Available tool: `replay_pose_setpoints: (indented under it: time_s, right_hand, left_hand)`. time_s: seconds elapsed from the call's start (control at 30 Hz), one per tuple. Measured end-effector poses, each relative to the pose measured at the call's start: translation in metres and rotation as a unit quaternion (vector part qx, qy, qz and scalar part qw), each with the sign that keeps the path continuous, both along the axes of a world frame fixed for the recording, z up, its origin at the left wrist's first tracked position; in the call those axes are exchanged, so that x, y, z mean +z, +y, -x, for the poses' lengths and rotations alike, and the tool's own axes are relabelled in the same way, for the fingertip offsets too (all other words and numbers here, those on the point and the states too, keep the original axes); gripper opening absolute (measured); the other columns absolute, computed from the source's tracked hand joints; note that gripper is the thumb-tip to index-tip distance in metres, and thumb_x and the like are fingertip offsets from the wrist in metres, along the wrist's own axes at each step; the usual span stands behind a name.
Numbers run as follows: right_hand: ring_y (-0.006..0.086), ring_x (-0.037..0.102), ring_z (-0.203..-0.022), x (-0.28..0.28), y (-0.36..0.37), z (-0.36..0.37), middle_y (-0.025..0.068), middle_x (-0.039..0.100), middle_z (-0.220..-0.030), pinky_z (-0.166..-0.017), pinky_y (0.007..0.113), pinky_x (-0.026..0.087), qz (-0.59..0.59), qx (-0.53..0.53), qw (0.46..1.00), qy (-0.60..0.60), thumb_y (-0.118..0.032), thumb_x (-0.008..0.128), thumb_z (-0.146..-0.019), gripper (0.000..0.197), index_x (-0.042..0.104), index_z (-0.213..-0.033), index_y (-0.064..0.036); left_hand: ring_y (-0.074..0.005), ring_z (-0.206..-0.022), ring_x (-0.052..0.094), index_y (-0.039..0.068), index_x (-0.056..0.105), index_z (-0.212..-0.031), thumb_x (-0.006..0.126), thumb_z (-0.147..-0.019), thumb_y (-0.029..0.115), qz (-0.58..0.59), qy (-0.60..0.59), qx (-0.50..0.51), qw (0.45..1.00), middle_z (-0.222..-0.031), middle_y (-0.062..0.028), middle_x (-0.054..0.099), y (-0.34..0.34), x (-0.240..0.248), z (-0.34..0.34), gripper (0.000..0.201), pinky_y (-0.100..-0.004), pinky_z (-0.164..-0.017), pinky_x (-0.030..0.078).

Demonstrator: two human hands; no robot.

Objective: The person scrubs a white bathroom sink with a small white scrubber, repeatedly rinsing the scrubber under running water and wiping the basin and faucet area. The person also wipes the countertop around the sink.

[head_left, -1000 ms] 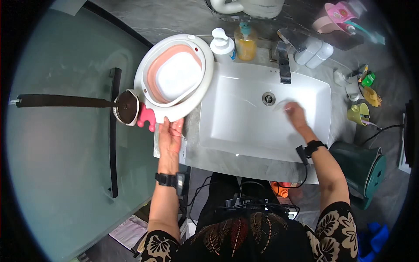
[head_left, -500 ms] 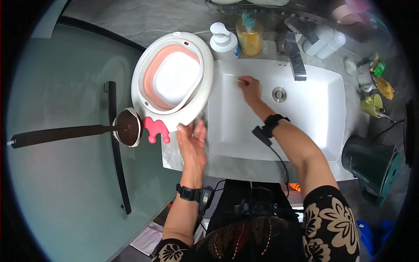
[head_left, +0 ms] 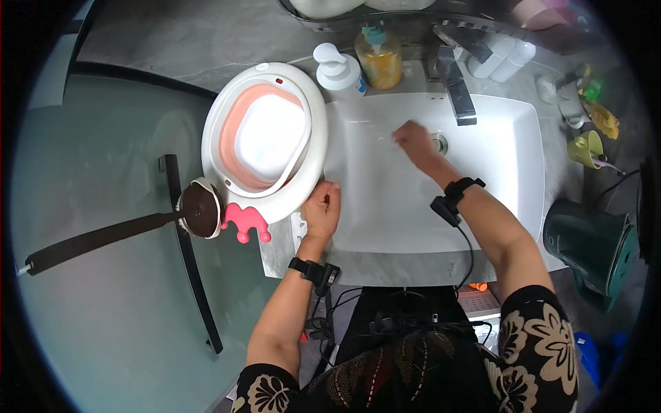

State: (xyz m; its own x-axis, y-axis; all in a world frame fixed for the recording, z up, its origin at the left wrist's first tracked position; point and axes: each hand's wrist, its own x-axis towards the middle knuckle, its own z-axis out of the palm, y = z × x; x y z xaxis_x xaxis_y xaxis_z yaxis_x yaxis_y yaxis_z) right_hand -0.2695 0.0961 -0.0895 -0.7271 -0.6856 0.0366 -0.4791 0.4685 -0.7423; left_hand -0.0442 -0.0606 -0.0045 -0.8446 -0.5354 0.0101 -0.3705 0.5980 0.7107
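Note:
My left hand point(head_left: 322, 210) lies at the lower right edge of a white oval ring point(head_left: 315, 144), between it and the sink. Its fingers are curled, partly against or under the ring's edge; what they hold, if anything, is hidden. The ring has a pink knobbed piece point(head_left: 247, 221) at its lower end, and a small white basin with a pink inner wall point(head_left: 231, 138) rests within it. Over the white sink point(head_left: 372, 220), beside the drain point(head_left: 439, 143), my right hand point(head_left: 418, 146) is closed and slightly blurred. Anything in its fingers cannot be made out.
A white pump bottle point(head_left: 337, 72) and an amber soap bottle point(head_left: 381, 62) stand behind the sink, left of the faucet point(head_left: 456, 89). To the right sit a yellow-green cup point(head_left: 584, 149) and a dark green kettle point(head_left: 585, 237). A long-handled brown brush point(head_left: 103, 241) sticks out at the left.
My left hand has gone from spread fingers below the ring to curled fingers at its edge. My right hand has moved rightward, closer to the drain. The view has shifted a little.

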Motion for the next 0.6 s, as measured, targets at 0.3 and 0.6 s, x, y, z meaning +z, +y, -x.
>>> replay_pose_setpoints:
  time_s: [0.3, 0.6]
  right_hand:
    - [0.0258, 0.062, -0.066, -0.022, -0.135, -0.033, 0.0091, 0.065, -0.071, -0.065, 0.034, 0.049, 0.188, -0.442, 0.843, -0.245, -0.013, 0.072, -0.067, 0.010, 0.064, -0.070, -0.0081]
    - [0.0310, 0.059, -0.080, -0.066, 0.022, 0.031, 0.0157, 0.059, -0.080, -0.068, 0.043, 0.047, 0.017, -0.092, 0.989, 0.116, -0.015, 0.053, -0.081, 0.011, 0.058, -0.085, -0.0058]
  left_hand:
    - [-0.0128, -0.053, 0.047, 0.001, 0.053, -0.071, 0.053, -0.088, 0.017, 0.018, 0.075, -0.022, 0.997, -0.059, -0.0046, 0.051, 0.011, -0.006, 0.010, 0.024, -0.0273, -0.052, 0.040]
    - [-0.0159, -0.054, 0.050, 0.000, 0.054, -0.072, 0.052, -0.086, 0.013, 0.010, 0.083, -0.026, 0.996, -0.061, -0.0073, 0.053, 0.016, -0.004, 0.017, 0.019, -0.0286, -0.054, 0.042]
